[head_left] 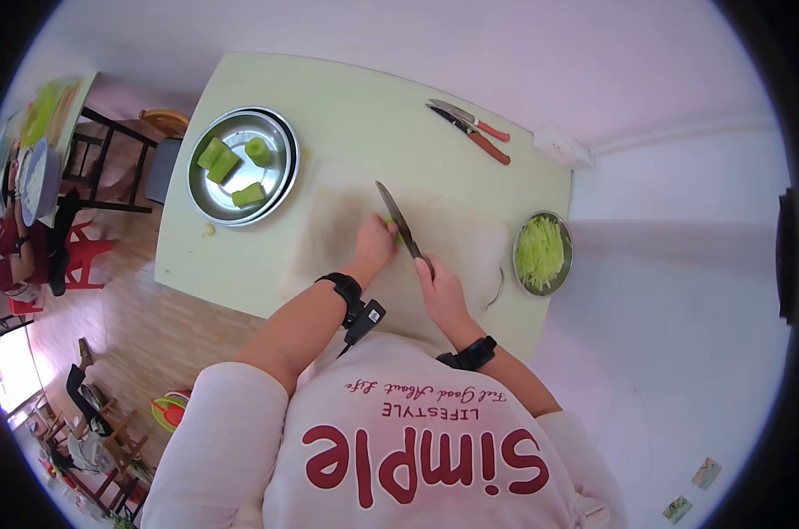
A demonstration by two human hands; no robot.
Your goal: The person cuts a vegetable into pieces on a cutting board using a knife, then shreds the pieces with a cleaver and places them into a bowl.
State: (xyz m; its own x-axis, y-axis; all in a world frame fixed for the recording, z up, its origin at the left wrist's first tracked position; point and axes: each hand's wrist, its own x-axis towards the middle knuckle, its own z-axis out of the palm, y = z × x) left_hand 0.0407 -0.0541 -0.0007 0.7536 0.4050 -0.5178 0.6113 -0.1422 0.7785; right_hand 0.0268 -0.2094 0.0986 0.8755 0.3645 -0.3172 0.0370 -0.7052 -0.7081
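Observation:
My right hand (441, 289) is wrapped round the handle of a kitchen knife (396, 213), its dark blade slanting up and to the left over the white cutting board (329, 207). Close against the blade's left side, the curled fingers of my left hand (377, 242) hold a green vegetable piece (393, 231). Most of that piece is hidden by the fingers and the blade. Several thick chunks of peeled green vegetable (222, 166) lie in a steel basin (200, 196) at the left. On the right, a steel bowl (570, 256) holds pale green shreds (539, 253).
Two more knives, one with a red handle (493, 131) and one with a brown handle (490, 148), lie at the table's far right. A small scrap (209, 229) sits below the basin. Walls border the table behind and right. A person (16, 256) is at another table, far left.

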